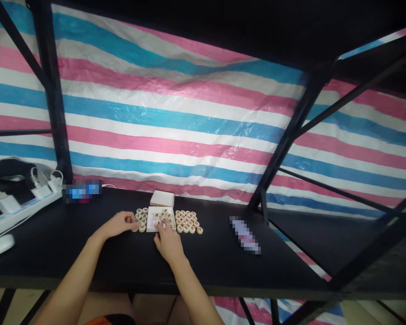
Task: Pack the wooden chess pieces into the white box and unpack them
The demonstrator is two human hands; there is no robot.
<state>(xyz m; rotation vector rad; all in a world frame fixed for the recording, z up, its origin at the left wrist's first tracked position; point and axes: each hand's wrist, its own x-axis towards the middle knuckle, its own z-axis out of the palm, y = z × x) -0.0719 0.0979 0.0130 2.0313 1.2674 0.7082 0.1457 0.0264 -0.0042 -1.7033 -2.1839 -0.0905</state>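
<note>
Round pieces with red marks (186,222) lie in rows on the black table, right of a white open box (150,223). Inside the box are several dark-marked pieces (165,213). More dark-marked pieces (142,221) stand in rows at the box's left side. My left hand (124,223) is closed, its fingertips on a piece at the near left corner of those rows. My right hand (168,239) reaches over the box's near edge, fingers bent and pressed together at a piece inside; the fingertips partly hide it.
A white lid or box part (162,198) lies behind the open box. At the left are a power strip (23,210) with plugs and a white device (0,246). Two blurred items (83,191), (245,235) lie left and right. Black metal frame bars (284,144) flank the table.
</note>
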